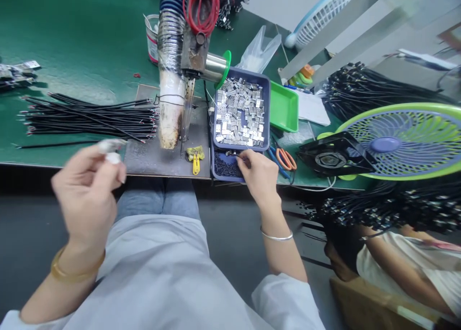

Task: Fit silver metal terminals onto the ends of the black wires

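Observation:
My left hand [90, 190] is raised at the table's front edge, thumb and forefinger pinched. Whitish and silvery bits show at its fingertips, too blurred to tell coverings from a held piece. Beside it lies a bundle of black cables [90, 116] with stripped ends. My right hand [261, 176] dips into a blue tray of small black pieces [225, 169], its thumb and forefinger closed together; what is between them is hidden. Directly behind, a second blue tray [267, 114] holds many silvery metal connectors [239, 111].
A soldering stand with a solder spool [218, 68] and a taped suction hose [171, 90] rises mid-table. A yellow cutter [196, 163] lies on the mat. Orange-handled scissors [286, 159], a green tray [284, 106] and a fan [389, 142] stand right. Another person [396, 267] sits at lower right.

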### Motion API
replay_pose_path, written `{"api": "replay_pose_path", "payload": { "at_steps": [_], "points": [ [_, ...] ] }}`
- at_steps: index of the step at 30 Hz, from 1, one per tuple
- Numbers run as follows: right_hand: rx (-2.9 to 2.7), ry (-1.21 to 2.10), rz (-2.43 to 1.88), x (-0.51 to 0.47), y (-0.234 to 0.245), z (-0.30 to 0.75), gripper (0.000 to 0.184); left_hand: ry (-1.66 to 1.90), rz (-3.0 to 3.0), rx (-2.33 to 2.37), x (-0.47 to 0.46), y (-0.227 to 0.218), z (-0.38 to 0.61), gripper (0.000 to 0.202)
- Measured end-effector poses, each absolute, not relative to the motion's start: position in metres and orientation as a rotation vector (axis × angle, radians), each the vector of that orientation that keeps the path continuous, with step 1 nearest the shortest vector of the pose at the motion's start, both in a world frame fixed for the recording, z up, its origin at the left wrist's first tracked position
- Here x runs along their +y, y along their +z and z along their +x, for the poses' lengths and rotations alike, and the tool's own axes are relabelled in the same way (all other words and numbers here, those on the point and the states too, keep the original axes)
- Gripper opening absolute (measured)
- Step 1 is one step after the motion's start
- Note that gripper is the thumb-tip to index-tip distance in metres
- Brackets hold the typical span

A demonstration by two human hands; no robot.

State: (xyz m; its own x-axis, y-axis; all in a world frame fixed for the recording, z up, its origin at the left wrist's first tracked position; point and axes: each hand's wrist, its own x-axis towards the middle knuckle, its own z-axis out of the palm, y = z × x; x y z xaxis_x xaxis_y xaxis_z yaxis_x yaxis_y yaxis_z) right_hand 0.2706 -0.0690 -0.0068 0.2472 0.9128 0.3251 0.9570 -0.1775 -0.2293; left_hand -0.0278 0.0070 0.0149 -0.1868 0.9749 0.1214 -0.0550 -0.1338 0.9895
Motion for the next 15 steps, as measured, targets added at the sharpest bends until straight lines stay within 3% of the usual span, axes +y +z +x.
{"api": "replay_pose_path", "payload": {
  "at_steps": [7, 15],
  "points": [
    [-1.794, 0.053, -2.047, -0.064, -0.004, 0.274, 0.016, 0.996, 1.031, 0.974, -0.008, -0.003, -0.013, 0.013],
    [-1.476, 0.084, -1.874, -0.069, 0.004, 0.263, 0.020, 0.829, 0.965, 0.845, -0.010, -0.007, 0.005, 0.021]
  ]
}}
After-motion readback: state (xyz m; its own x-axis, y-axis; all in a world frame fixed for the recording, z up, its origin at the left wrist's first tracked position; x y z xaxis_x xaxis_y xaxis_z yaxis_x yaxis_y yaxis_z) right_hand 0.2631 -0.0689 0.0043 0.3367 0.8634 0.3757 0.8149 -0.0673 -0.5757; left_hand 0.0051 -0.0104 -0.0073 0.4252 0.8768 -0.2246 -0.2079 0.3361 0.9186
